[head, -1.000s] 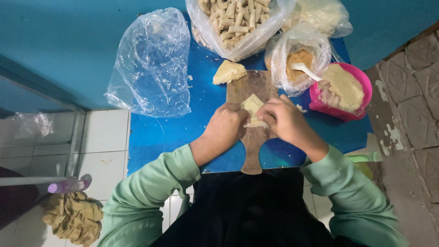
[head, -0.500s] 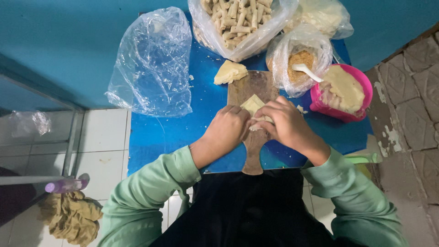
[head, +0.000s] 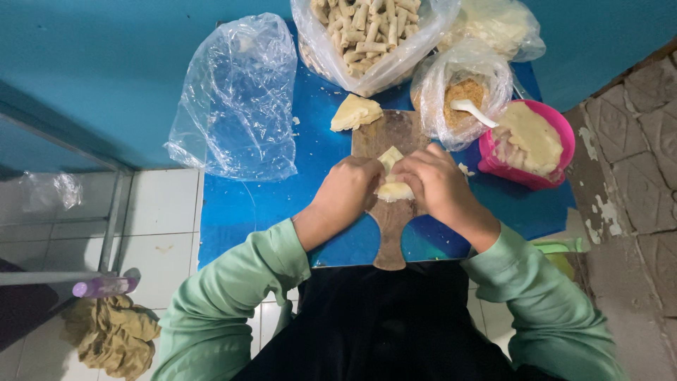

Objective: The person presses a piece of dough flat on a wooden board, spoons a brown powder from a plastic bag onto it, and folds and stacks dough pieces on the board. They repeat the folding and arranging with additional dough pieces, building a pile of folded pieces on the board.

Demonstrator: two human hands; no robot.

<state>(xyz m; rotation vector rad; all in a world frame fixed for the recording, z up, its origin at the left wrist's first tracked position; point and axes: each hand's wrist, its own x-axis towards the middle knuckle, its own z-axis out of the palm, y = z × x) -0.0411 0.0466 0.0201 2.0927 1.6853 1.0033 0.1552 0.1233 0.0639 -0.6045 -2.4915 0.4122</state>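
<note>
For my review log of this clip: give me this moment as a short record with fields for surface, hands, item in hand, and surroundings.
surface: blue table with wooden board
left hand: on the pale wrapper, fingers curled
right hand: on the same wrapper, opposite side
wrapper: lying on the board, partly folded
behind: bag of rolled sticks, bag of crumbs with white spoon, pink bowl
left of board: empty clear bag
floor: crumpled cloth

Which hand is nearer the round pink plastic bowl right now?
The right hand. It rests on the wooden paddle-shaped board, just left of the round pink plastic bowl. The left hand lies farther left, beyond the pale dough wrapper both hands pinch.
</note>
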